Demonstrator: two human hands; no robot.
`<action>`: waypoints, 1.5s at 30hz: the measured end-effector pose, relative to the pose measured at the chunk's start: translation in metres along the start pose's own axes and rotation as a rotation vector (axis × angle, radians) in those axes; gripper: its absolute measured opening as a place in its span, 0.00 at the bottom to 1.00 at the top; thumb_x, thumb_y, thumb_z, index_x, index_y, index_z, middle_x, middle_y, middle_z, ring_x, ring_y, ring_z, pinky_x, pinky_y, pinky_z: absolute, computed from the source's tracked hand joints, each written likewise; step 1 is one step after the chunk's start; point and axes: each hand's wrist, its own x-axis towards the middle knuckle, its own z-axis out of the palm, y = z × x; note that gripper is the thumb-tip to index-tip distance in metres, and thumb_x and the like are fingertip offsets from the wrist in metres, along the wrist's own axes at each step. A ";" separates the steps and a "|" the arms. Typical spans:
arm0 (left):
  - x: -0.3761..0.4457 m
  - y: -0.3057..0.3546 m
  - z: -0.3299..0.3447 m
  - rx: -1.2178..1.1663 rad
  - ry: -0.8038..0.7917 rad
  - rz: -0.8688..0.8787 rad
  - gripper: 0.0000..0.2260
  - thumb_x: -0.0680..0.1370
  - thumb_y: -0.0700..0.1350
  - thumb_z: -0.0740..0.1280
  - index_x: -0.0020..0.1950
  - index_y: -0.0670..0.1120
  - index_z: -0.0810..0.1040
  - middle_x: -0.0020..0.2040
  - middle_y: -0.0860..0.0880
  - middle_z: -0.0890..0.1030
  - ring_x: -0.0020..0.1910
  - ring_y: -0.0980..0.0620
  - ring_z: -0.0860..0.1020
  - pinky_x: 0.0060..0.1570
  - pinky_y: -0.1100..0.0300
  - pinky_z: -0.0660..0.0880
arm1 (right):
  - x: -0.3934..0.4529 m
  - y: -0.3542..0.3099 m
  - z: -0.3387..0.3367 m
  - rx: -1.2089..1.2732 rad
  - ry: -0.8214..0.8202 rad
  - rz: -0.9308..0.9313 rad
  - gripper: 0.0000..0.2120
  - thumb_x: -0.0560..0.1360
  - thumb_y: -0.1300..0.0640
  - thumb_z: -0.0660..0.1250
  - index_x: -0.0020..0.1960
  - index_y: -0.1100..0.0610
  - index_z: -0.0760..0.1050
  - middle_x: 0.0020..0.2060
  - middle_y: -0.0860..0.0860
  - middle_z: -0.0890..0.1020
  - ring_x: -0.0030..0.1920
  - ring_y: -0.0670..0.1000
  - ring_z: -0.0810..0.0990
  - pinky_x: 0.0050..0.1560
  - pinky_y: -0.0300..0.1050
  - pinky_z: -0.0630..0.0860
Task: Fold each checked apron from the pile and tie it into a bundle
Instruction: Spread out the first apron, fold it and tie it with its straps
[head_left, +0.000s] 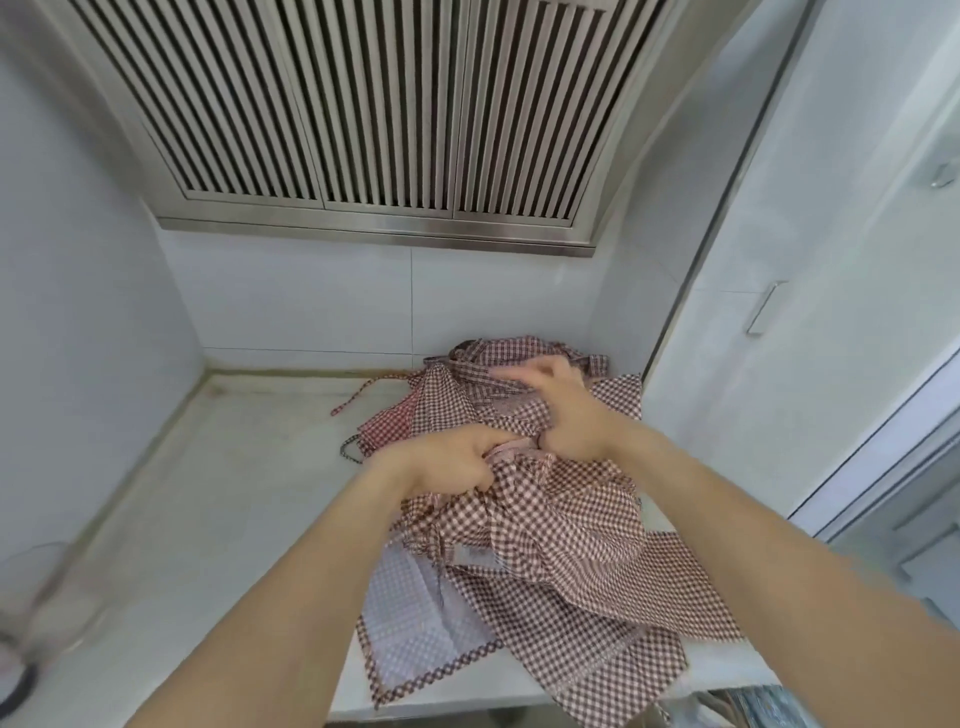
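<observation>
A: Both hands deep in the pile (519, 415) at the worktop's (218, 499) back right corner, under the hood (363, 114).

B: Left hand (447, 460) fisted, grip pinching a bunched edge of the top apron (566, 540). Right hand (563, 410) just beyond, knuckles down in the cloth, fingers blurred; hard to tell whether pinching or only pressing.

A: Apron spilling from the pile toward the worktop's near edge, one pale underside flap showing. Loose strap (363, 391) trailing left of the pile.

B: Looks like separating one apron out, folding not yet begun. Best done by finding the waistband and both straps first, then lifting clear of the pile.

A: Agreed. Worth shaking flat on the bare worktop left of the pile before any fold.

B: And keeping straps outside the folds, free for the knot. Risk: straps tangled with neighbours, dragging a second apron along.
</observation>
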 end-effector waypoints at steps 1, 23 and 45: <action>-0.003 0.005 -0.006 0.063 0.013 -0.010 0.28 0.72 0.28 0.60 0.64 0.54 0.78 0.61 0.49 0.80 0.60 0.49 0.78 0.62 0.53 0.75 | 0.005 -0.004 -0.006 -0.110 -0.103 0.014 0.34 0.67 0.62 0.70 0.70 0.41 0.71 0.72 0.50 0.62 0.73 0.55 0.57 0.72 0.63 0.57; -0.085 0.043 -0.180 -0.038 1.433 0.059 0.15 0.80 0.40 0.63 0.33 0.44 0.66 0.29 0.47 0.66 0.32 0.48 0.65 0.29 0.58 0.59 | 0.013 -0.029 -0.156 0.005 0.364 0.189 0.13 0.73 0.71 0.64 0.37 0.55 0.78 0.34 0.49 0.82 0.46 0.57 0.84 0.48 0.50 0.81; -0.126 0.112 -0.202 0.306 0.526 -0.067 0.07 0.79 0.43 0.69 0.54 0.50 0.84 0.54 0.53 0.84 0.54 0.53 0.81 0.59 0.58 0.74 | 0.035 -0.064 -0.166 0.218 0.072 0.103 0.06 0.74 0.51 0.74 0.48 0.52 0.81 0.48 0.49 0.84 0.51 0.51 0.83 0.44 0.43 0.81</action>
